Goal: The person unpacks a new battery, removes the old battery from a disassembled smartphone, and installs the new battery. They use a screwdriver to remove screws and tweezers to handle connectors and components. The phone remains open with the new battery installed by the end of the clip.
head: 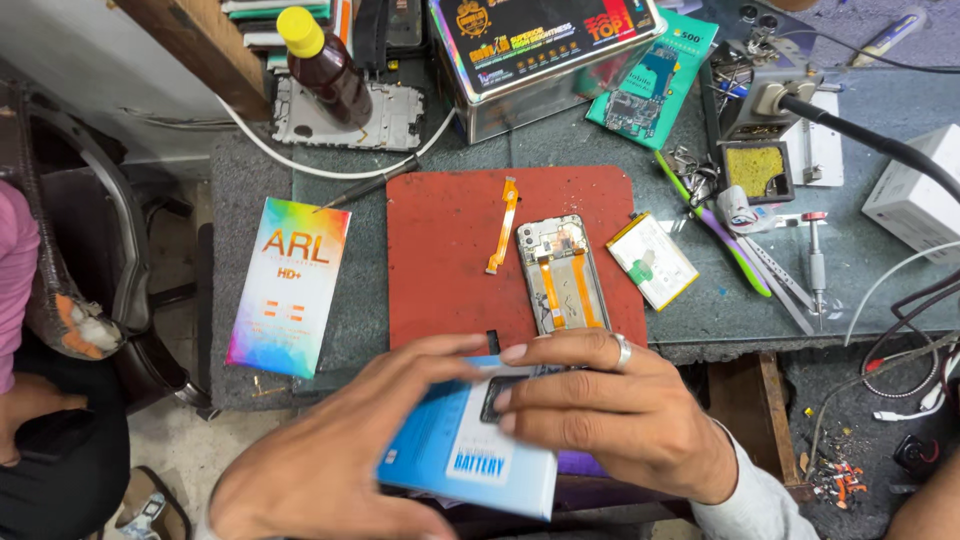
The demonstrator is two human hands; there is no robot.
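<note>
Nearest the camera, both hands clasp a light blue battery box [465,450] at the near edge of the counter [880,250]. The left hand [330,450] cups its left side, fingers curled over the top face; the right hand [610,405] presses flat fingers across its upper end. The box's long axis slants from lower left to upper right. Just beyond the right hand's fingers an opened phone [562,275] lies on a red mat [440,250], long axis pointing away.

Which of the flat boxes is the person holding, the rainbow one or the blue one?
The blue-and-white box, gripped by the left hand and right hand. The rainbow-coloured box lies untouched on the bench, left of the red mat.
</note>
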